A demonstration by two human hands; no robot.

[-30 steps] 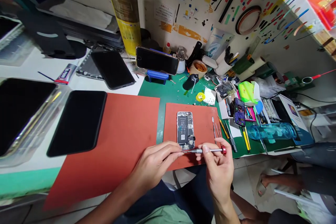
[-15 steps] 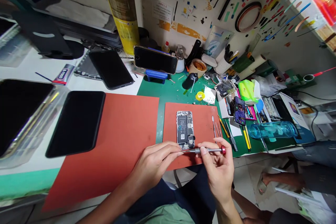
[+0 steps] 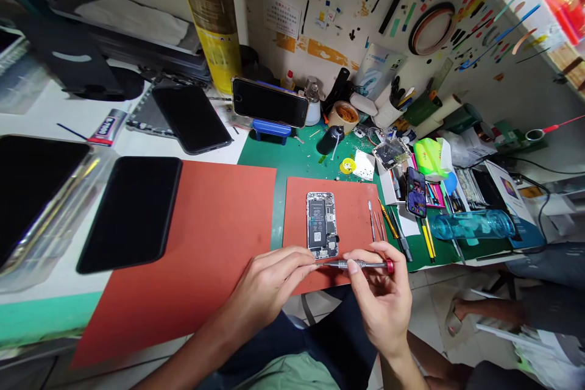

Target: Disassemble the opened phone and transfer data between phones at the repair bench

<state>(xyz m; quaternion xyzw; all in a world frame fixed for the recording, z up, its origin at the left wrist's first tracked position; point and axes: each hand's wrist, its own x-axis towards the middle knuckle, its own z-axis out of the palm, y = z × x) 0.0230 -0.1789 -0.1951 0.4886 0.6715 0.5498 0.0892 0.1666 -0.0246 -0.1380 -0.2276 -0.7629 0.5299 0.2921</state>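
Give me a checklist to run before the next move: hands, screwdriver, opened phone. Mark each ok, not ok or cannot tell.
1. Opened phone lying on the smaller red mat: ok.
2. Screwdriver held in the right hand: ok.
3. Screwdriver tip set on the phone's inside: not ok; it points at the left hand's fingertips, by the phone's near edge.
4. Left hand pinching something small: cannot tell; the fingers hide it.
5. Battery lying inside the phone: ok.
6. Screws in the phone: cannot tell; too small.
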